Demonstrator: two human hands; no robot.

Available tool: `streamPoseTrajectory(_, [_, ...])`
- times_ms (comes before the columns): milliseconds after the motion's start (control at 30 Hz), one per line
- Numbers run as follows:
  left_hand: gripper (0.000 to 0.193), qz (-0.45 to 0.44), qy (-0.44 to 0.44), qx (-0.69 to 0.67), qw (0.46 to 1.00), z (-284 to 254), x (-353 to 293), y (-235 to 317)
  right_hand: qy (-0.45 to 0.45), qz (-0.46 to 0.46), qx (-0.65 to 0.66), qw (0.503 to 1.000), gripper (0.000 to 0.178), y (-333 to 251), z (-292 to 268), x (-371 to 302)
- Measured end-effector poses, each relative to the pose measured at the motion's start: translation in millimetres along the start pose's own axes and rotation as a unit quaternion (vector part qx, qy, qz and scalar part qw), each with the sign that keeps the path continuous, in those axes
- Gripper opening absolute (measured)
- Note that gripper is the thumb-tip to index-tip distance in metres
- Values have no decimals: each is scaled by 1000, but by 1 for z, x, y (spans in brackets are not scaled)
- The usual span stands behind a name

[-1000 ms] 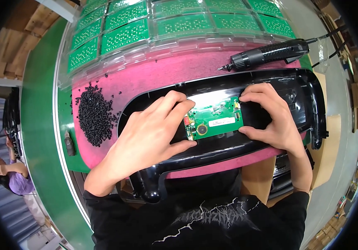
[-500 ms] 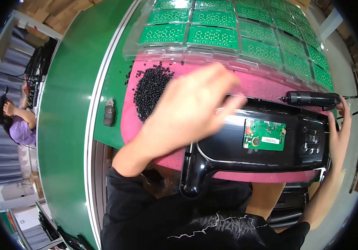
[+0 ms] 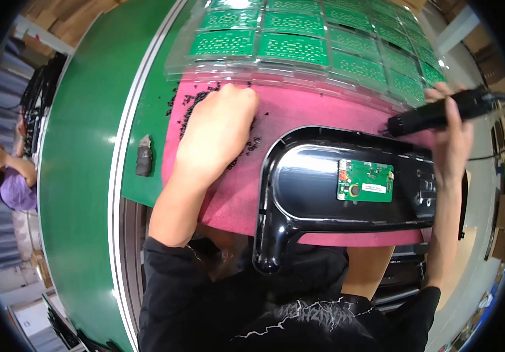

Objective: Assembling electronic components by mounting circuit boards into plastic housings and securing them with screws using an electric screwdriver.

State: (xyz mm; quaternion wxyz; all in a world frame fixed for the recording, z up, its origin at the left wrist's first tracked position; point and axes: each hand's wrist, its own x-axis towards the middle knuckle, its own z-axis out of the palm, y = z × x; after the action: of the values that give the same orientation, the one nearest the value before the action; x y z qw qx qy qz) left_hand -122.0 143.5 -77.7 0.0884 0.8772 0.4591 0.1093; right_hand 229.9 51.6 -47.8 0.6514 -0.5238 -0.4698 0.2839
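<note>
My left hand (image 3: 216, 134) is over a heap of small black screws (image 3: 196, 101), its fingers curled down and hidden under its back. What they pinch, if anything, cannot be seen. In my right hand (image 3: 453, 144) is a black electric screwdriver (image 3: 415, 119), its bit end pointing left above the pink mat (image 3: 299, 104). Below it lies a glossy black plastic housing (image 3: 308, 196), with a rounded leg at its lower left. A green circuit board (image 3: 376, 174) sits in the housing's recess. My right forearm crosses the housing's right end.
Clear plastic trays (image 3: 246, 71) of green circuit boards (image 3: 292, 48) stand behind the mat. A dark wrapped stub (image 3: 144, 157) lies left on the green surface. A cable (image 3: 490, 157) runs at the right. A person in purple (image 3: 17, 189) sits far left.
My left hand has moved left from the housing to the screw heap. My right hand has left the housing's right edge and lifted the electric screwdriver from the mat.
</note>
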Motion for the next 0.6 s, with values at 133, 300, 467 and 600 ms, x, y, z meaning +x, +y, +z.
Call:
streamPoseTrajectory(133, [18, -30, -32, -39, 998, -9, 0, 2, -60, 53, 206, 975, 34, -3, 25, 3])
streamPoseTrajectory(300, [17, 47, 17, -178, 983, -28, 8, 25, -58, 9, 394, 917, 38, -27, 35, -14])
streamPoseTrajectory(467, [16, 171, 22, -433, 885, -13, 5, 63, -89, 12, 452, 887, 44, -44, 64, -45])
streamPoseTrajectory(600, [19, 116, -83, -587, 797, -10, -1, 78, -101, -12, 451, 887, 49, -53, 72, -57])
